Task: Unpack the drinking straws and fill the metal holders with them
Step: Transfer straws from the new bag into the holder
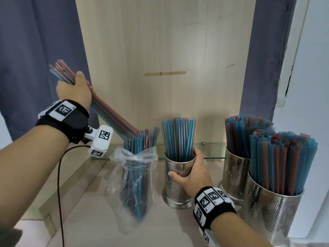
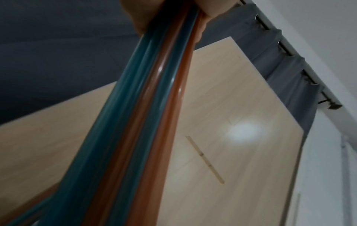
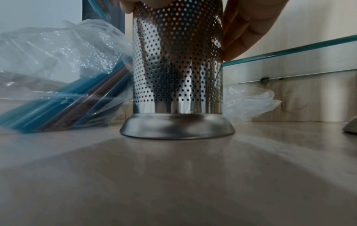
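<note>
My left hand (image 1: pixel 76 88) grips a bunch of blue and red straws (image 1: pixel 110 114) (image 2: pixel 150 107), held slanted up and to the left, its lower ends just above the straws in the clear plastic bag (image 1: pixel 135 177) (image 3: pixel 58 76). My right hand (image 1: pixel 190 173) wraps around the upper wall of the middle perforated metal holder (image 1: pixel 178 189) (image 3: pixel 177 68), thumb in front, fingers (image 3: pixel 243 30) behind. That holder stands upright on the shelf and is partly filled with straws (image 1: pixel 179 138).
Two more metal holders, one at the back right (image 1: pixel 235 173) and one nearer (image 1: pixel 272 214), are packed with straws. A glass shelf edge (image 1: pixel 211 156) (image 3: pixel 289 50) runs behind them. A wooden back panel (image 1: pixel 169 50) and grey curtains (image 1: pixel 35 50) stand behind. A dark cable (image 1: pixel 59 184) hangs at left.
</note>
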`<action>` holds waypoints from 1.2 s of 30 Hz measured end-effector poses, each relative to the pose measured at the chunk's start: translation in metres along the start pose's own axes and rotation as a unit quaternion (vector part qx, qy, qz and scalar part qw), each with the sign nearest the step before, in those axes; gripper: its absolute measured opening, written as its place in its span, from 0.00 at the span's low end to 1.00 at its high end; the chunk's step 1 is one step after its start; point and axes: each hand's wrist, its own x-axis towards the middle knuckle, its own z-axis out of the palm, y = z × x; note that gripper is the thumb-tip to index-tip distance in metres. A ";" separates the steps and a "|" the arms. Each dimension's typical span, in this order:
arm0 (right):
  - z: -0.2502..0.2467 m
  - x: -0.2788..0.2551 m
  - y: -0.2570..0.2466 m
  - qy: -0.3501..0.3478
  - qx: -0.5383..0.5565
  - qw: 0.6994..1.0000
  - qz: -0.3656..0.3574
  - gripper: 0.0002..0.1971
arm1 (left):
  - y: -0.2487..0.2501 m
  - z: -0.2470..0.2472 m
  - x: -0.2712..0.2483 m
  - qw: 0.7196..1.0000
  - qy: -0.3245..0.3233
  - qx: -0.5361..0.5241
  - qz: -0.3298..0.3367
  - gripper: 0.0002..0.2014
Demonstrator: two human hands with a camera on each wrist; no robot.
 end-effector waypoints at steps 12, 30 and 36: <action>0.002 0.000 0.003 0.001 0.015 1.000 0.000 0.54 | 0.033 0.040 -0.070 0.973 -0.098 -0.175 -0.115 0.10; 0.003 0.001 0.007 0.007 -0.003 1.000 -0.003 0.55 | -0.041 0.056 -0.146 0.981 -0.175 0.078 -0.003 0.08; 0.006 0.001 0.009 0.009 -0.015 1.000 0.002 0.56 | -0.068 0.056 -0.158 0.939 -0.279 0.197 0.037 0.12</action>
